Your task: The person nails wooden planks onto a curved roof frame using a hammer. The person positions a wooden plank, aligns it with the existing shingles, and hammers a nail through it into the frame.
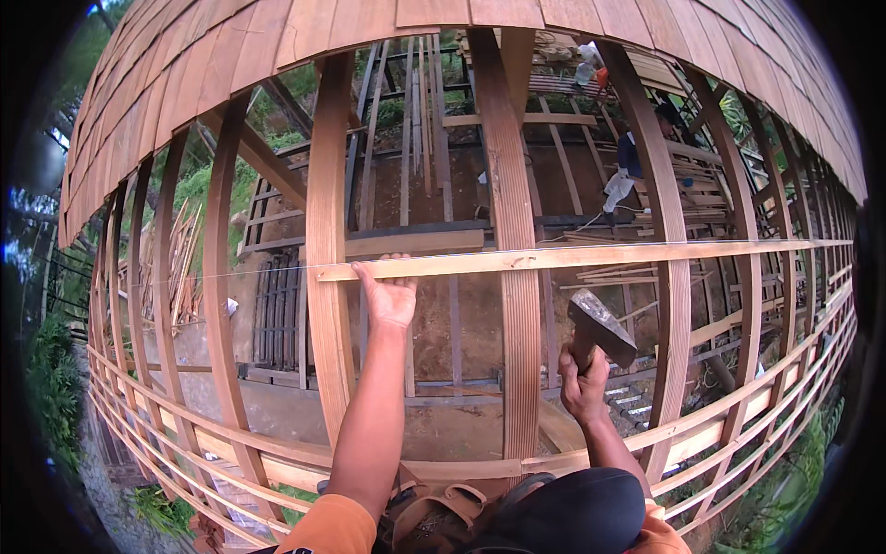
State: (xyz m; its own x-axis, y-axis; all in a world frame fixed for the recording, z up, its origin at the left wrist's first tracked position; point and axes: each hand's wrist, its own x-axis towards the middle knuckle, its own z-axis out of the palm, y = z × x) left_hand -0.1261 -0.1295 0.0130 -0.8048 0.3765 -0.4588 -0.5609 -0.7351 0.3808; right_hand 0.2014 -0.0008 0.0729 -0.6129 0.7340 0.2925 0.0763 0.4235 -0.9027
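Note:
A long pale wooden batten (452, 265) lies crosswise over the dark rafters, its left end just past a rafter (329, 203). My left hand (389, 303) grips it near that end, fingers curled over the far edge and thumb along the near side. A thin string (249, 271) stretches along the batten and on past its left end. In my right hand (583, 383) is a hammer (602, 328) with a heavy, worn grey head, raised to the right of the middle rafter (517, 323). My fingers wrap its short visible handle close to the head.
Overlapping wooden shingles (415, 13) cover the roof at the far side. Nearer me, several parallel battens (305, 475) curve across the rafters. Open gaps show the ground far below, with stacked lumber (185, 268) and a person (623, 171). A dark rounded thing (572, 517) covers part of my lap.

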